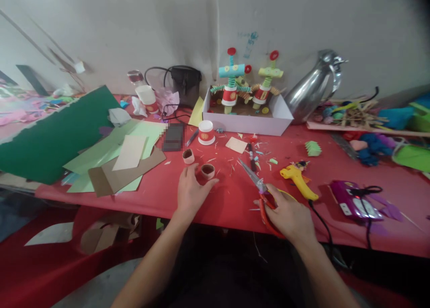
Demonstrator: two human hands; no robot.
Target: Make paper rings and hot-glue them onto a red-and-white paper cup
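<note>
My left hand (193, 191) is over the red table with thumb and fingers spread. Between them stands a short cardboard ring (208, 171); whether the fingertips touch it I cannot tell. A second cardboard ring (188, 156) stands just beyond my fingers. In my right hand (291, 216) is a pair of scissors (252, 176) with red handles, its blades pointing away and to the left, low over the table. A yellow glue gun (298, 181) lies just right of the scissors. A red-and-white paper cup (206, 133) stands upside down behind the rings.
A white box (248, 123) at the back holds paper-cup figures (230, 95). Beside it leans a steel jug (311, 90). Coloured sheets (151, 131) and a green board (60, 133) lie left. A purple device (356, 202) with cables sits right. Scraps litter the red table (231, 205).
</note>
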